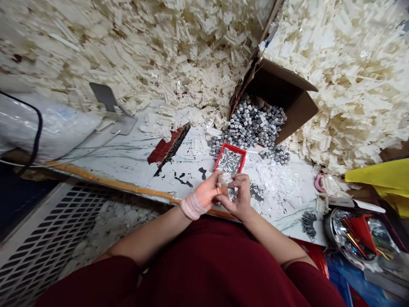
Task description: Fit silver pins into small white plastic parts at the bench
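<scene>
My left hand (pixel 204 194) wears an orange-pink glove with a striped cuff and is closed around small white plastic pieces (pixel 226 181). My right hand (pixel 239 194) is bare and pinches the same cluster from the right. Both hands meet at the near edge of the worn white table (pixel 128 160). Just beyond them sits a small red tray (pixel 230 159) filled with shiny metal bits. Behind the tray, grey and white small parts (pixel 252 123) spill out of a tipped cardboard box (pixel 287 98).
Huge heaps of white plastic parts (pixel 335 64) cover the back and right of the table. A metal stand (pixel 111 108) and a plastic bag (pixel 47 123) lie at left. A yellow object (pixel 383 181) and a bowl of tools (pixel 354 234) sit at right. A perforated panel (pixel 47 238) lies below left.
</scene>
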`<move>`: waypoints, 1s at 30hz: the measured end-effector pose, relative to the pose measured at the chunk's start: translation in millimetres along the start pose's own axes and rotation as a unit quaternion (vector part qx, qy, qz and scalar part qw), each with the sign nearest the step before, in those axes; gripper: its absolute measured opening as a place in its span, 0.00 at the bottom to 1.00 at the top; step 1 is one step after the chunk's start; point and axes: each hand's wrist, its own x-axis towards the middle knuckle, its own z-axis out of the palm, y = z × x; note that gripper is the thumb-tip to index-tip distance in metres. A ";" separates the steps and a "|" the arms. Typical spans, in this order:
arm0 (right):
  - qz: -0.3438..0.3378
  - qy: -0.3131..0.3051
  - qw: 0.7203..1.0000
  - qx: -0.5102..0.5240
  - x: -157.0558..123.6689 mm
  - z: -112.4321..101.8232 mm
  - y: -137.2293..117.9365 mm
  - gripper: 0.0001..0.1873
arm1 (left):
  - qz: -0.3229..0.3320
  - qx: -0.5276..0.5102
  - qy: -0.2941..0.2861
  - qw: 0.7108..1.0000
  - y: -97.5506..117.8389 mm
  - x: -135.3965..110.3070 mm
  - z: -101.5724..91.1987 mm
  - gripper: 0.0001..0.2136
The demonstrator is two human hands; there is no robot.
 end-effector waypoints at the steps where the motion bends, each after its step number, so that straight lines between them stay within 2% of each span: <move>1: -0.008 -0.023 1.000 0.020 -2.2 0.6 1.5 0.18 | 0.001 0.077 -0.013 0.997 11.2 -1.3 -14.9 0.19; 2: -0.008 -0.053 0.998 0.043 -4.6 0.0 4.2 0.19 | -0.015 0.179 -0.040 0.983 24.6 -3.5 -33.0 0.18; 3: 0.005 -0.082 0.994 0.066 -6.9 -2.2 8.0 0.21 | -0.046 0.277 -0.080 0.956 39.6 -6.2 -53.2 0.17; 4: 0.032 -0.103 0.991 0.084 -9.1 -6.0 13.3 0.22 | -0.091 0.367 -0.131 0.916 55.0 -8.8 -73.9 0.15; 5: 0.068 -0.106 0.988 0.093 -10.9 -11.4 20.1 0.22 | -0.123 0.444 -0.151 0.875 69.8 -10.2 -93.7 0.14; 7: 0.155 -0.068 0.982 0.087 -13.5 -26.3 36.7 0.21 | -0.117 0.567 -0.119 0.807 93.6 -5.2 -125.6 0.11; 8: 0.197 -0.039 0.977 0.075 -14.3 -35.2 45.5 0.20 | -0.106 0.627 -0.120 0.762 101.2 2.9 -136.2 0.11; 10: 0.263 0.015 0.964 0.048 -15.6 -54.3 60.7 0.19 | -0.052 0.739 -0.106 0.663 106.6 31.0 -147.1 0.11; 12: 0.295 0.051 0.954 0.016 -16.9 -74.2 68.5 0.19 | 0.019 0.813 -0.091 0.574 100.8 69.2 -148.0 0.11; 13: 0.299 0.060 0.952 -0.003 -17.7 -84.1 69.1 0.19 | 0.055 0.833 -0.093 0.542 95.3 88.7 -146.5 0.12; 15: 0.297 0.061 0.952 -0.043 -19.8 -102.7 65.5 0.17 | 0.108 0.851 -0.124 0.498 83.2 121.1 -142.9 0.12; 17: 0.299 0.052 0.950 -0.079 -23.3 -118.6 60.6 0.16 | 0.123 0.859 -0.165 0.469 74.6 138.7 -141.3 0.11; 19: 0.313 0.032 0.943 -0.107 -29.2 -130.5 59.9 0.15 | 0.113 0.874 -0.190 0.434 72.0 139.1 -142.5 0.09; 21: 0.339 -0.003 0.933 -0.121 -36.5 -137.4 66.2 0.13 | 0.086 0.896 -0.183 0.394 73.6 125.4 -144.6 0.08; 23: 0.364 -0.055 0.921 -0.127 -42.7 -138.7 78.1 0.12 | 0.023 0.916 -0.149 0.372 76.3 104.2 -144.4 0.09; 24: 0.372 -0.083 0.915 -0.131 -44.4 -137.0 85.2 0.11 | -0.013 0.920 -0.130 0.370 77.3 93.1 -142.9 0.10; 26: 0.375 -0.138 0.906 -0.138 -43.2 -129.6 98.9 0.09 | -0.086 0.913 -0.102 0.385 78.4 74.1 -137.5 0.14; 30: 0.362 -0.224 0.892 -0.151 -22.8 -101.1 115.5 0.06 | -0.181 0.871 -0.095 0.448 82.5 60.2 -124.9 0.19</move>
